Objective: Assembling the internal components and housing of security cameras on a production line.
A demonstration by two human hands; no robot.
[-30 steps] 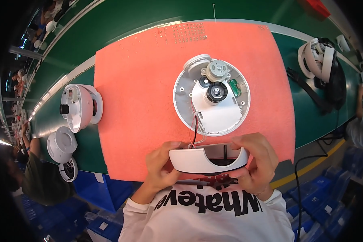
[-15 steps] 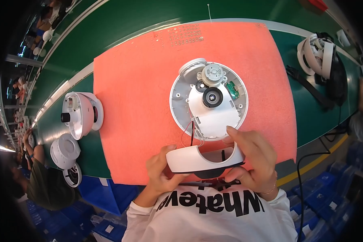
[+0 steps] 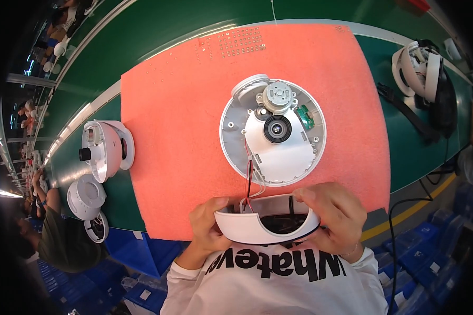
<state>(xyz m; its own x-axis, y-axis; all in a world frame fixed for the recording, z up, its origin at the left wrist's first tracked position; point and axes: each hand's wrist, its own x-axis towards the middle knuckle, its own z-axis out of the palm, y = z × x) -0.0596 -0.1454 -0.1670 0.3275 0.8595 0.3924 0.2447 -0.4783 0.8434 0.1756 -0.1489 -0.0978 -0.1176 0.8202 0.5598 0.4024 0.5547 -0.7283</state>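
Between my two hands I hold a white curved housing cover [image 3: 240,227] with a round cut-out and a dark inside, near the mat's front edge. My left hand [image 3: 206,223] grips its left end, thumb on the upper rim. My right hand [image 3: 337,212] grips the right end, thumb and fingers round the rim. Thin red, black and white wires [image 3: 249,178] run from the cover to an open round white housing [image 3: 228,142] lying on the mat. In that housing sit a silver motor [image 3: 278,97], a black lens-like part [image 3: 277,128] and a green circuit board [image 3: 305,116].
The pink foam mat [image 3: 168,131] lies on a green table [image 3: 68,157]. Small screws [image 3: 242,42] stand in rows at its far edge. White assemblies [image 3: 108,149] stand left; another white assembly [image 3: 418,73] and a black strap [image 3: 404,110] lie right. Another person sits at left.
The cover has tilted, so its open inner side now faces up more and its wires show inside. Both hands have turned with it. The round housing stays on the mat.
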